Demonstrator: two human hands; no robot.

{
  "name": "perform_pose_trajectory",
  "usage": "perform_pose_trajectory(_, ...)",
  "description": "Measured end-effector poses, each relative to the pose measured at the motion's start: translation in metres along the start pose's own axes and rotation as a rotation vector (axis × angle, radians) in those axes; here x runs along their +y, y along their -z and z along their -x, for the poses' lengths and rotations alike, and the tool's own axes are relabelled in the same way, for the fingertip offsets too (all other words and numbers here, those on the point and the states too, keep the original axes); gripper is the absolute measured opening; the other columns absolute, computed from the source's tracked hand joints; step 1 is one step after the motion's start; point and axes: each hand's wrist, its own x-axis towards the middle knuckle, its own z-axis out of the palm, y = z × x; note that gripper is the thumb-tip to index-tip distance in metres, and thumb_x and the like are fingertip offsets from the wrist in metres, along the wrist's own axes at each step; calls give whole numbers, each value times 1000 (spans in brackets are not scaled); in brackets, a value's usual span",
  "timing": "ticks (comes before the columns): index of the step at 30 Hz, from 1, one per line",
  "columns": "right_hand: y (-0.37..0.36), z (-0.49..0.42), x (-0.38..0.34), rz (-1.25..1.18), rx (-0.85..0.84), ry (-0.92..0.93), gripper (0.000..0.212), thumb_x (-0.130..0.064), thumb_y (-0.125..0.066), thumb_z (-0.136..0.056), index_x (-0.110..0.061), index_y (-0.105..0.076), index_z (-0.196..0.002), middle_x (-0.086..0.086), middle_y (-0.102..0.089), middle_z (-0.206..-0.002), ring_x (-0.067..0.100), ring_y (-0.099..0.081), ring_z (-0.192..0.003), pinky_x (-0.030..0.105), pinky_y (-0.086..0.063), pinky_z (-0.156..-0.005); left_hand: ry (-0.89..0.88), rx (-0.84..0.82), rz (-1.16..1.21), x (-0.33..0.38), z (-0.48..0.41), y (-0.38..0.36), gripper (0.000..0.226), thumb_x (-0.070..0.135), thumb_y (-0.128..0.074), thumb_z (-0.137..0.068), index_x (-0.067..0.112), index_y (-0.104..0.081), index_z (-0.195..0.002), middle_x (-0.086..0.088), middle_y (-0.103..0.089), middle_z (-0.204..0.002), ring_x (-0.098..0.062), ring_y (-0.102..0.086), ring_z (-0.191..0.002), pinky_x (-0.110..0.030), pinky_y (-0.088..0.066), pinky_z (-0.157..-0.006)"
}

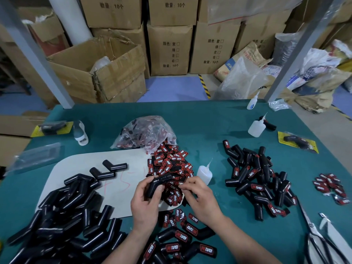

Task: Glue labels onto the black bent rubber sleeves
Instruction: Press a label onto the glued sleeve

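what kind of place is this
Likely a small factory or warehouse workbench: stacked cardboard cartons behind, piles of black rubber sleeves and a heap of labels on the green table.

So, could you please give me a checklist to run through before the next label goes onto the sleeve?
1. The black bent rubber sleeve is gripped in the left hand: ok.
2. Its visible side is bare of any label: ok.
3. The right hand pinches a single label from the red-and-black label pile: cannot tell.
4. The white plastic glue bottle stands upright beside the right hand: ok.
5. Glue is already on the sleeve: cannot tell.
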Motion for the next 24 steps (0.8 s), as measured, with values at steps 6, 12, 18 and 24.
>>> perform_pose_trajectory(6,4,-2,-4,22,125,62,18,-6,-69,-92,-8,-73,-109,-3,-66,-104,8,-63,-100,25,-53,-84,-53,-51,-52,2,4,2,31,44,-75,-83,45,-70,-113,1,-75,-111,-20,-72,-104,-22,-56,-92)
perform_pose_trajectory(12,9,-4,-15,-187,271,7,12,-22,-68,-95,-24,-70,-106,-12,-62,-106,20,-67,-94,33,-57,-79,-235,-187,-133,5,4,3,37,14,-78,-88,38,-74,-116,8,-70,-118,-16,-66,-116,-17,-49,-98)
perform_pose_trajectory(18,7,-5,-25,-273,197,-64,12,-31,-70,-92,-22,-74,-98,-12,-68,-99,16,-68,-92,24,-54,-82,-22,-317,-58,2,6,-1,56,-8,-78,-84,41,-78,-109,9,-72,-119,-9,-67,-116,-16,-54,-92)
perform_pose_trajectory(24,4,-2,-23,-307,66,-174,6,-33,-65,-94,-32,-70,-92,-8,-58,-104,21,-61,-97,22,-50,-83,13,-307,-120,0,4,0,51,3,-81,-84,44,-76,-113,10,-70,-123,-14,-64,-121,-29,-52,-103)
